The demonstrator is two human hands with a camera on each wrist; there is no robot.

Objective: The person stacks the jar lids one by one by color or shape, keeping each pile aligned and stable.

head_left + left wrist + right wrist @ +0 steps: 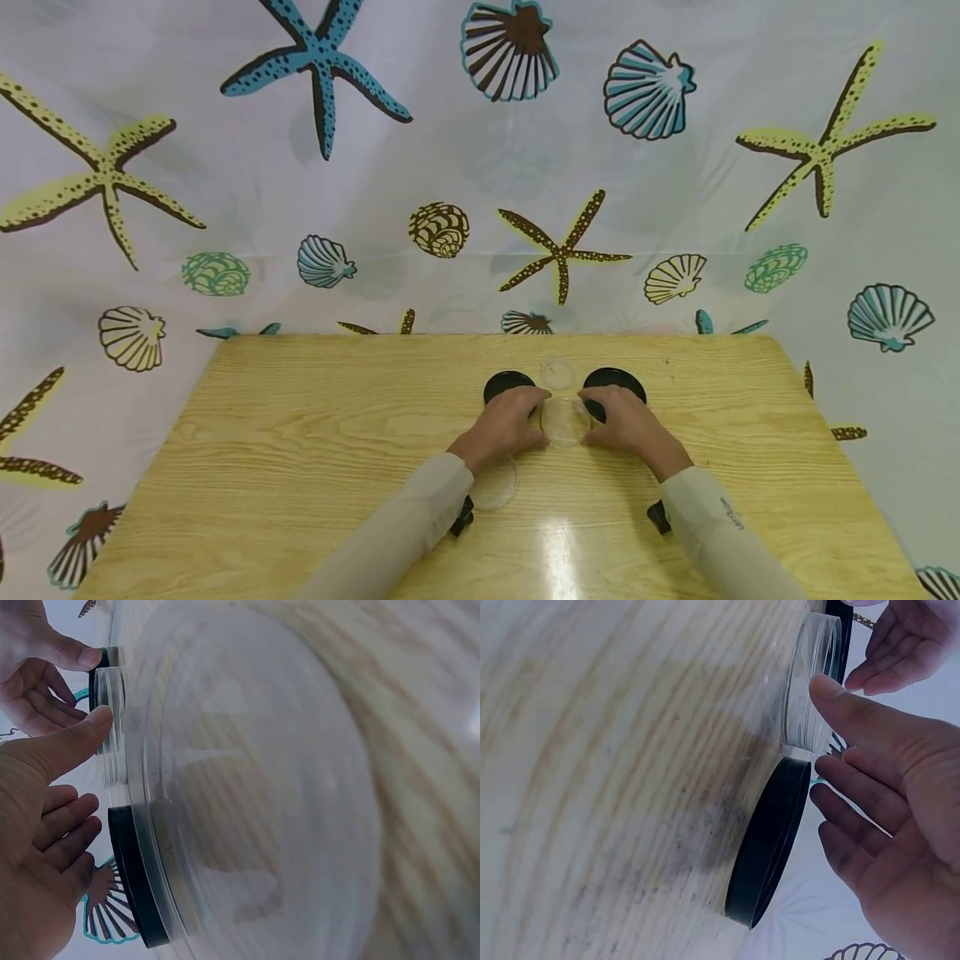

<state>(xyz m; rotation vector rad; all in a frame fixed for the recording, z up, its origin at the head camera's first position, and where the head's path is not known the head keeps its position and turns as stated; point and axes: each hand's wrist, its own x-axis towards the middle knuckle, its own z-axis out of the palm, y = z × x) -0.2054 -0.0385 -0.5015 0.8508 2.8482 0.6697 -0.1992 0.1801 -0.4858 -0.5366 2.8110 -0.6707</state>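
Observation:
Between my two hands on the wooden table lies a clear round dish (566,423). My left hand (501,427) holds its left side, thumb at the near edge and index finger at the far edge. On the opposite side, my right hand (633,423) holds it the same way. The right wrist view shows the right thumb against the wall of the clear dish (804,697), the other fingers loosely bent. A black round dish (508,382) sits just behind the left hand, and another black dish (615,380) behind the right.
A smaller clear disc (557,372) lies beyond the held dish. Nearer, a clear round piece (497,487) lies partly under the left forearm; it looms large in the left wrist view. A shell-and-starfish curtain (420,167) hangs behind the wooden table (315,417).

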